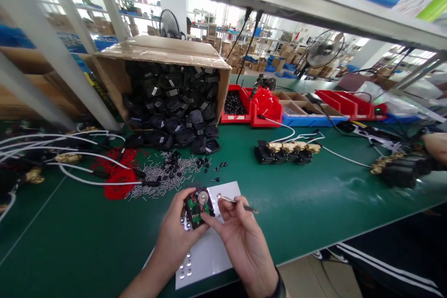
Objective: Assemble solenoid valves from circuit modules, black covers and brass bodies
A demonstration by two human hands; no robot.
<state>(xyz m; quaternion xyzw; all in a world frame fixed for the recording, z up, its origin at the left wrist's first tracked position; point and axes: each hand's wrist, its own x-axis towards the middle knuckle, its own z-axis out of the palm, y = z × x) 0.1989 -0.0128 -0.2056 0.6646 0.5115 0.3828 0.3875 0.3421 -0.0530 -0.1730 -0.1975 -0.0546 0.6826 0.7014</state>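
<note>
My left hand (179, 229) is closed round the edges of a small black housing (188, 212) with a green circuit board (196, 209) and a round metal part inside. My right hand (240, 230) pinches thin metal tweezers (240, 204) between thumb and finger; a small round piece sits at their tip. One finger of that hand touches the board's lower edge. Beneath both hands lies a white sheet (213, 260) with small round silver pieces (189, 263) on its left part.
Behind the hands are a pile of metal pins (164, 174), red wires (120, 179) and a carton (164, 51) of black housings. Red bins (267, 123) line the back. Black and brass assemblies (293, 152) stand at right, near another person's hand (436, 146).
</note>
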